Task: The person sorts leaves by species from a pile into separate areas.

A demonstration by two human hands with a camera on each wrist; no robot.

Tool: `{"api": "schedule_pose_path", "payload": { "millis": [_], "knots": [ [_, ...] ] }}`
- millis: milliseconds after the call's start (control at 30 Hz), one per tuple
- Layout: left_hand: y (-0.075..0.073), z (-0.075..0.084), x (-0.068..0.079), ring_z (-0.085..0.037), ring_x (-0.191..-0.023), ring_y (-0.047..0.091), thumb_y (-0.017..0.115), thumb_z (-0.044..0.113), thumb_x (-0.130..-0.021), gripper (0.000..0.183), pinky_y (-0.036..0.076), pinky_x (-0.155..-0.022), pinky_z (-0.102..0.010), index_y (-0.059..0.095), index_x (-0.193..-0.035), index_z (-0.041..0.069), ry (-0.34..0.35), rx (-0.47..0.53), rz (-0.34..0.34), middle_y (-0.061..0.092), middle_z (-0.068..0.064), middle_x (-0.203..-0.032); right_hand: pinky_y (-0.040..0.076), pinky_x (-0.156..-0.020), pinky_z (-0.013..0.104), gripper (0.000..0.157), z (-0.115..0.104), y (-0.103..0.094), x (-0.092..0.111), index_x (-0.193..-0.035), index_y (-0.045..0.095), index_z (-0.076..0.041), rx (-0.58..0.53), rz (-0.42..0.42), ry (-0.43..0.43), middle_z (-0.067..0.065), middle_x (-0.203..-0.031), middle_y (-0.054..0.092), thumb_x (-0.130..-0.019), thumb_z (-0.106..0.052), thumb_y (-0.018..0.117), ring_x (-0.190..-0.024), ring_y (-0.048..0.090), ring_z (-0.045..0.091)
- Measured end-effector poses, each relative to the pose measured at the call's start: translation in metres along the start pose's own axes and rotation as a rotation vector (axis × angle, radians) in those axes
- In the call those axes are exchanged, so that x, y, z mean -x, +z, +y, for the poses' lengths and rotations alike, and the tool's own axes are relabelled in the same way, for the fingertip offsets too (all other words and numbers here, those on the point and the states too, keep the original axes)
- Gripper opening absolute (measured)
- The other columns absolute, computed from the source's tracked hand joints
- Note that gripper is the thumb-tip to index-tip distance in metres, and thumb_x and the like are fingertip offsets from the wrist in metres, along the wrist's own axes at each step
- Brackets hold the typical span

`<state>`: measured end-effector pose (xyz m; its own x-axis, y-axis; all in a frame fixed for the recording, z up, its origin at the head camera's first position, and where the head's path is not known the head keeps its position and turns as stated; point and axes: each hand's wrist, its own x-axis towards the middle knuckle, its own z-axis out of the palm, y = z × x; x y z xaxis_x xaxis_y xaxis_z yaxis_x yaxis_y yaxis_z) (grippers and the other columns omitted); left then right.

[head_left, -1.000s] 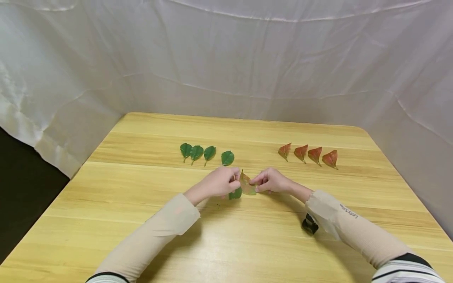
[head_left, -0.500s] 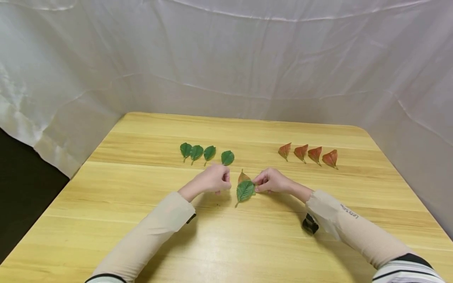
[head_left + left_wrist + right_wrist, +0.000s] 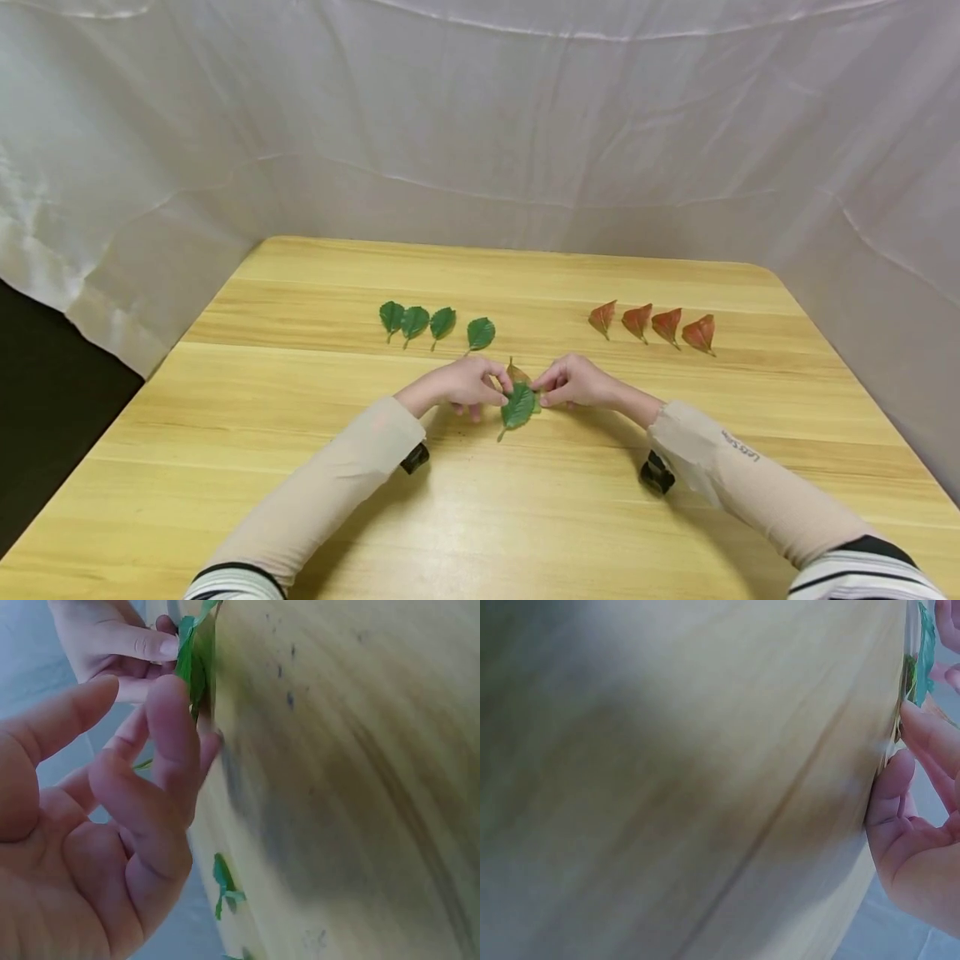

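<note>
In the head view a green leaf (image 3: 517, 407) with a toothed edge lies over a brownish-orange leaf (image 3: 517, 373), whose tip and greenish right edge show around it. My right hand (image 3: 576, 383) pinches that lower leaf at its right edge with thumb and index finger. At the left side of the green leaf is my left hand (image 3: 472, 385), its index fingertip right at the leaf's edge. The left wrist view shows the left thumb (image 3: 97, 705) apart from the loosely bent fingers (image 3: 171, 712), with the green leaf (image 3: 191, 664) just beyond them.
Several green leaves (image 3: 442, 322) lie in a row at the back left of the wooden table (image 3: 300, 283). Several red leaves (image 3: 666, 326) form a row at the back right. A pale cloth (image 3: 480, 125) hangs behind the table.
My left hand has laid the green leaf over the brownish one, let it go and drawn back left, then returned to its left edge. The right hand stays in place.
</note>
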<state>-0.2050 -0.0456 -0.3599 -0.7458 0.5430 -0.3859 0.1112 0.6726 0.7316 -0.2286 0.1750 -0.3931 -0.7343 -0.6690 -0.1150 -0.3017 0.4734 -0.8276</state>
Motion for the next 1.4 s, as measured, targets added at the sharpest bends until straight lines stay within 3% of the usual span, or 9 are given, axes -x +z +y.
{"api": "schedule_pose_path", "payload": {
  "millis": [267, 500, 633, 800, 933, 1233, 1400],
  "knots": [
    [0.003, 0.000, -0.006, -0.012, -0.048, 0.056, 0.062, 0.012, -0.084, 0.012, 0.032, -0.036, -0.017, 0.065, -0.093, 0.006, -0.052, 0.089, 0.017, 0.063, 0.000, -0.083, 0.040, -0.041, 0.021, 0.024, 0.000, -0.001, -0.001, -0.099, 0.064, 0.010, 0.004, -0.005, 0.006, 0.008, -0.076, 0.055, -0.076, 0.002, 0.067, -0.046, 0.042, 0.009],
    [0.000, -0.002, -0.005, -0.015, -0.050, 0.058, 0.066, 0.007, -0.080, 0.005, 0.035, -0.038, -0.020, 0.069, -0.081, 0.004, -0.024, 0.146, 0.154, 0.065, -0.002, -0.071, 0.037, -0.040, 0.020, 0.023, 0.001, -0.001, -0.001, -0.099, 0.064, 0.009, -0.024, -0.007, -0.003, 0.007, -0.074, 0.056, -0.076, 0.003, 0.066, -0.042, 0.039, 0.006],
    [-0.006, -0.007, -0.003, -0.017, -0.053, 0.060, 0.066, 0.004, -0.078, 0.002, 0.041, -0.042, -0.023, 0.066, -0.076, 0.002, -0.005, 0.200, 0.197, 0.063, -0.004, -0.066, 0.037, -0.040, 0.020, 0.022, 0.001, 0.000, -0.001, -0.098, 0.065, 0.009, -0.024, -0.006, -0.011, 0.007, -0.073, 0.056, -0.076, 0.003, 0.066, -0.042, 0.040, 0.006],
    [-0.019, -0.011, 0.003, -0.021, -0.059, 0.061, 0.064, 0.002, -0.079, 0.002, 0.049, -0.055, -0.034, 0.063, -0.080, 0.001, -0.012, 0.282, 0.232, 0.062, -0.007, -0.070, 0.039, -0.040, 0.021, 0.021, 0.000, 0.001, 0.000, -0.096, 0.065, 0.009, -0.005, 0.002, -0.010, 0.007, -0.075, 0.056, -0.075, 0.004, 0.067, -0.044, 0.042, 0.008],
    [-0.029, -0.010, 0.005, -0.025, -0.066, 0.062, 0.063, 0.004, -0.082, 0.004, 0.050, -0.060, -0.038, 0.063, -0.084, 0.000, -0.013, 0.285, 0.270, 0.062, -0.007, -0.074, 0.039, -0.040, 0.020, 0.020, -0.002, 0.001, 0.002, -0.094, 0.066, 0.009, 0.000, 0.016, -0.002, 0.009, -0.079, 0.057, -0.074, 0.005, 0.067, -0.044, 0.042, 0.008],
    [-0.045, -0.011, -0.001, -0.024, -0.070, 0.060, 0.058, 0.004, -0.086, 0.008, 0.050, -0.065, -0.040, 0.061, -0.090, -0.001, -0.045, 0.349, 0.313, 0.059, -0.007, -0.078, 0.038, -0.041, 0.018, 0.020, -0.001, 0.003, 0.002, -0.094, 0.066, 0.009, -0.009, 0.025, 0.004, 0.010, -0.082, 0.059, -0.075, 0.004, 0.067, -0.043, 0.042, 0.006],
    [-0.048, -0.009, -0.012, -0.020, -0.066, 0.059, 0.058, 0.002, -0.086, 0.009, 0.048, -0.061, -0.032, 0.061, -0.092, -0.003, -0.059, 0.439, 0.346, 0.059, -0.008, -0.078, 0.038, -0.041, 0.018, 0.020, 0.000, 0.003, 0.002, -0.094, 0.066, 0.008, -0.004, 0.027, 0.015, 0.009, -0.080, 0.057, -0.075, 0.004, 0.067, -0.044, 0.042, 0.006]
  ]
}}
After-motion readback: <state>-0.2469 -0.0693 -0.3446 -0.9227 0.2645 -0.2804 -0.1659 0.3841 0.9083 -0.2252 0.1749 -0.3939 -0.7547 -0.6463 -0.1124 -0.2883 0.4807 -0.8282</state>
